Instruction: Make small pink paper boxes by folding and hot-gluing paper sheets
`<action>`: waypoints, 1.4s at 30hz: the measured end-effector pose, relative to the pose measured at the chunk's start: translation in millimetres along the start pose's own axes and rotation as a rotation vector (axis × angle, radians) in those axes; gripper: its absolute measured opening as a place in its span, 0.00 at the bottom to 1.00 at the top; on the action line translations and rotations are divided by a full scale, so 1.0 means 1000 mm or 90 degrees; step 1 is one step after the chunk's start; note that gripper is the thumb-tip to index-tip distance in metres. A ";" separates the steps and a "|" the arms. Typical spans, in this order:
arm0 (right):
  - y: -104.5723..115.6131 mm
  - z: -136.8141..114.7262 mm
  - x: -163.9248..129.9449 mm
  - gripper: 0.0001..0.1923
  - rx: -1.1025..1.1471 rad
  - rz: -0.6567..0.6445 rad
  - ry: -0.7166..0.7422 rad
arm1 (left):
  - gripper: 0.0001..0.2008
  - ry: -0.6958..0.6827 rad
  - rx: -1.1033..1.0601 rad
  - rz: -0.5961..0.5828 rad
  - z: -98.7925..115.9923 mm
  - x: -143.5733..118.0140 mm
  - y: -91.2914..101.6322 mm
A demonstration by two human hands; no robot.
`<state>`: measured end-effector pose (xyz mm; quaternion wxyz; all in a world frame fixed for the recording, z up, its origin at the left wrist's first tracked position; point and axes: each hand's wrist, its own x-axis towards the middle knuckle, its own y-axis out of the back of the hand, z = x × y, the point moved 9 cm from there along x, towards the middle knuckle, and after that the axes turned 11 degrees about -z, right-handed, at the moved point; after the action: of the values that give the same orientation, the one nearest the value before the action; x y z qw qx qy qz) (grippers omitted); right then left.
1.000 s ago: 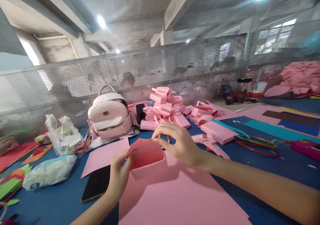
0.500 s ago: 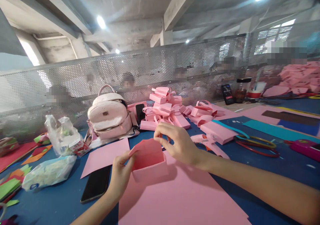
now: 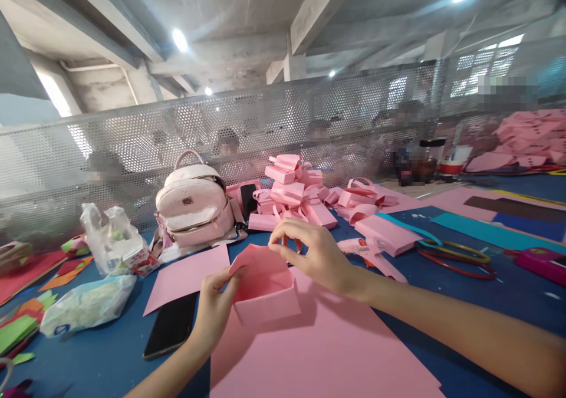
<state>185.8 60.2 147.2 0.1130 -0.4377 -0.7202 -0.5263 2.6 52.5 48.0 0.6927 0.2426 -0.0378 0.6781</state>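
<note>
A small pink paper box [image 3: 267,306], its top uncovered, is tilted above a stack of pink paper sheets [image 3: 327,357]. My left hand [image 3: 215,303] pinches the box's left side between thumb and fingers. At the back edge, my right hand [image 3: 309,253] has thumb and forefinger pressed together on the raised pink flap. Its other fingers are partly hidden behind the hand. Just right of that hand lies a pink glue gun [image 3: 374,256]. A black phone [image 3: 170,327] rests to the left of my left wrist.
Behind the hands are a pale pink backpack [image 3: 194,203] and a pile of folded pink paper boxes [image 3: 292,188]. Plastic bags [image 3: 88,303] and coloured paper scraps lie left. Hair-band-like rings [image 3: 460,256] and a magenta object [image 3: 542,265] sit right. A perforated metal screen [image 3: 265,121] stands behind.
The box has tilted a little and its mouth looks wider, showing more of the inside. My right hand has shifted slightly left along the back flap.
</note>
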 end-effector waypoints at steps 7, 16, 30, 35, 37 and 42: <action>0.005 -0.003 -0.001 0.04 -0.051 0.022 0.053 | 0.18 -0.017 0.010 -0.002 -0.002 -0.001 0.000; 0.003 -0.004 0.000 0.06 -0.074 -0.002 0.028 | 0.15 -0.059 0.029 -0.031 -0.007 -0.005 -0.001; 0.021 -0.002 -0.001 0.07 0.116 0.093 0.016 | 0.17 -0.078 0.045 -0.041 -0.002 -0.005 -0.004; 0.022 0.001 0.002 0.05 0.073 0.068 -0.010 | 0.17 -0.047 0.041 -0.004 -0.006 -0.002 0.002; 0.021 0.004 0.002 0.04 0.037 0.062 -0.005 | 0.17 -0.039 0.037 0.011 -0.006 0.000 0.005; 0.021 -0.001 -0.001 0.04 -0.090 0.069 0.067 | 0.18 -0.036 0.031 0.031 -0.005 -0.001 0.009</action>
<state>201.8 60.4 160.5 0.1479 -0.4543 -0.6498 -0.5912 -6.9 53.1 46.0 0.6688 0.2774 -0.0463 0.6882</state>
